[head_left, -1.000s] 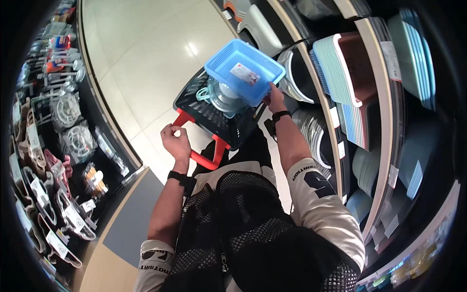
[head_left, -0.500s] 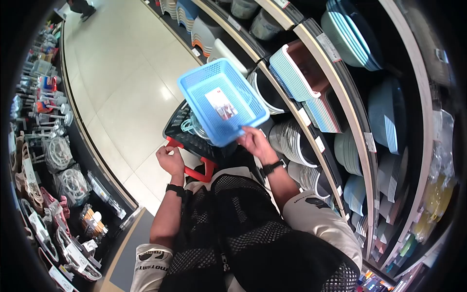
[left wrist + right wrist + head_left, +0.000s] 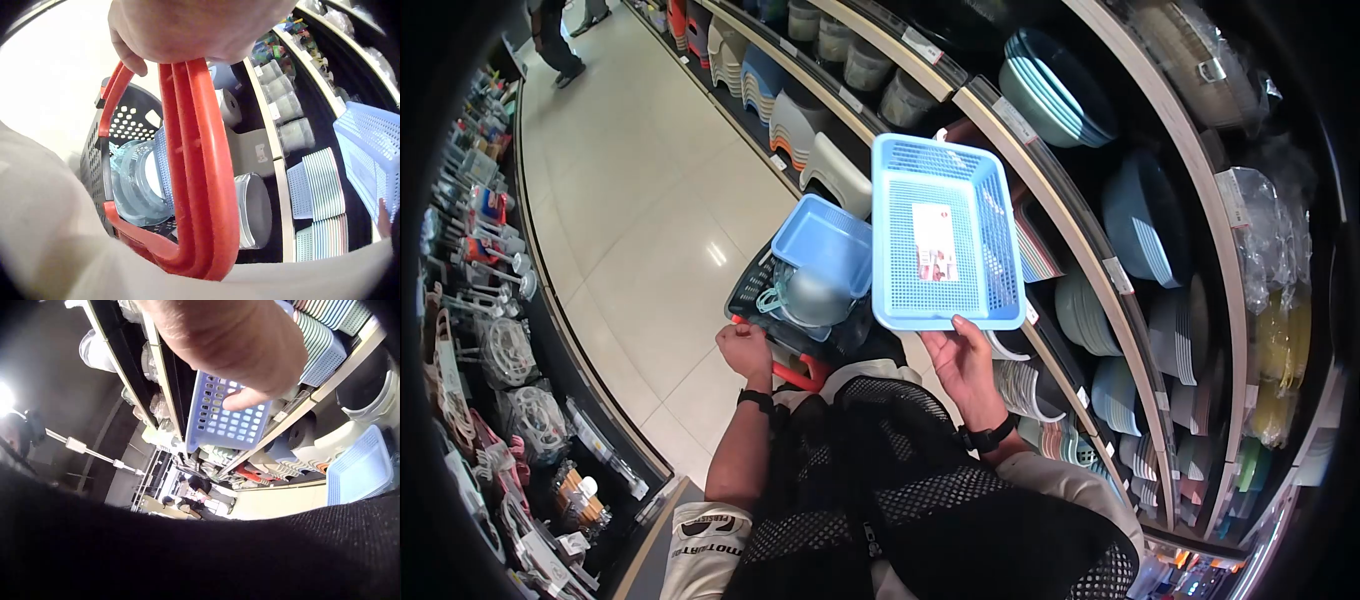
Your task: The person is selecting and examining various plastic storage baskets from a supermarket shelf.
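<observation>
My right hand (image 3: 965,370) pinches the near rim of a light blue perforated plastic basket (image 3: 975,230), thumb over the rim and fingers below. This basket, with a paper label inside its bottom, is tilted toward me in front of the right shelves. My left hand (image 3: 745,352) grips the red handle (image 3: 206,169) of a black shopping basket (image 3: 748,285). Inside lie a second blue basket (image 3: 825,240) and clear bluish containers (image 3: 131,181). The right wrist view shows a thumb against the held basket's holed wall (image 3: 231,412).
Shelves on the right carry stacked baskets (image 3: 322,187), blue basins (image 3: 1045,95) and stools (image 3: 765,80). On the left hang packaged goods (image 3: 505,350). Pale floor (image 3: 640,180) runs between them, with people's legs (image 3: 555,45) at the far end.
The held blue basket has moved right, away from over the shopping basket, so the second blue basket inside now shows. My view has turned toward the shelves; the left hand keeps the handle.
</observation>
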Available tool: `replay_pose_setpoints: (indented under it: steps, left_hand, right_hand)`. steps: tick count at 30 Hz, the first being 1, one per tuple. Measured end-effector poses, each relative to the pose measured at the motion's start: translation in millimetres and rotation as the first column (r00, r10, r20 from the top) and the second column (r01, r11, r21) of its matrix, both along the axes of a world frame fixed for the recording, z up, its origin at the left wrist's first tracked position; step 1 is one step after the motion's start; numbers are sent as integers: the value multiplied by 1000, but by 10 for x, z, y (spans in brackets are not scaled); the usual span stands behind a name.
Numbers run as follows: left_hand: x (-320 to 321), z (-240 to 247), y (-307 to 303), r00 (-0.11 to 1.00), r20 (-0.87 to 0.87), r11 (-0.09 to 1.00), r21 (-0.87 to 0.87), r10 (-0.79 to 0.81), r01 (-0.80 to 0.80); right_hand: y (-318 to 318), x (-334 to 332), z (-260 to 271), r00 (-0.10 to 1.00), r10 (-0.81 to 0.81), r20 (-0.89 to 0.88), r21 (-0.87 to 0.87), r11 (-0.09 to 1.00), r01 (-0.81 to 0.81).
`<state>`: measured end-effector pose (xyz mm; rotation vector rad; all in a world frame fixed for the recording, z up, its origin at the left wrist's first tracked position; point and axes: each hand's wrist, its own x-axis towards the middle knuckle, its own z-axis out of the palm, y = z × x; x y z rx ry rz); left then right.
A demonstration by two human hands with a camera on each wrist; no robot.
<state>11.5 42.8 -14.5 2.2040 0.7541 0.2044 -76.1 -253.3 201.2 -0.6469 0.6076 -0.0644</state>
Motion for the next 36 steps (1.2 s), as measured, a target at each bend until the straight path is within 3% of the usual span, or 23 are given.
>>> replay_pose_setpoints:
  steps: [3, 14, 20, 23, 28, 30, 36]
  left_hand:
    - [0, -23, -1, 1000, 12, 1000, -21, 14, -14]
    - [-8, 29, -12, 999, 15, 999, -20, 48, -47]
    - [-19, 72, -14, 998, 12, 998, -21, 61, -61]
    - [-16, 79, -25, 997, 1, 997, -37, 71, -71]
    - [-14, 59, -16, 997, 9, 996, -33, 79, -79]
    - [-15, 53, -4, 999, 22, 999, -6, 40, -40]
    - [-12, 58, -25, 998, 32, 999, 13, 47, -47]
  right_hand:
    - [21, -3, 24, 987, -162, 6, 51, 985, 162]
    - [-190, 788, -94, 899, -419, 130, 164, 903, 397]
    - [-550, 1600, -232, 896, -409, 174, 218, 903, 370]
    - [-849, 2002, -427, 892, -436, 117, 362, 855, 370]
    - [-1088, 2461, -438, 859, -501, 105, 347, 828, 440]
    - [-1172, 2554, -384, 859, -507, 72, 466, 779, 420]
    - [-1248, 2736, -315, 897, -441, 29, 341, 848, 406]
